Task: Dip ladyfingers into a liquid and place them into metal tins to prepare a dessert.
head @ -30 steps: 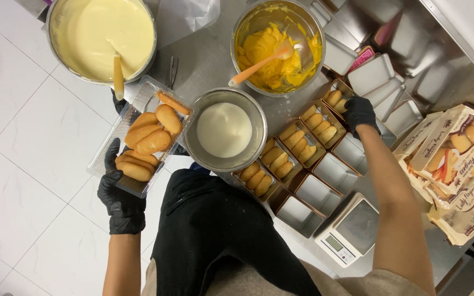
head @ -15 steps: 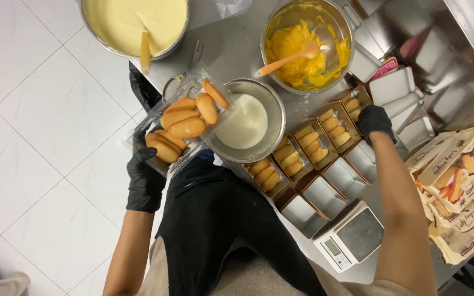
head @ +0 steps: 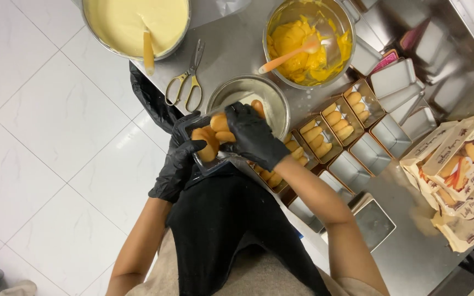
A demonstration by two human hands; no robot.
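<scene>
My left hand (head: 175,167), in a black glove, holds a clear plastic tray (head: 204,161) of finger-shaped sponge biscuits (head: 208,143) in front of my chest. My right hand (head: 253,134), also black-gloved, reaches into that tray and grips biscuits, one sticking out towards a small steel bowl (head: 272,101) of pale liquid just beyond. Small rectangular metal tins (head: 336,118), some lined with biscuits, sit in rows to the right on the steel counter (head: 237,52).
A large bowl of pale cream (head: 135,22) with a spatula stands at the far left; scissors (head: 187,82) lie beside it. A bowl of yellow cream (head: 308,44) with an orange spatula is farther right. Empty tins (head: 396,82), biscuit packets (head: 462,175) and a scale (head: 374,219) are at the right.
My right hand left the tins at the right and came over to the biscuit tray. My left hand brought the tray in closer to the small bowl.
</scene>
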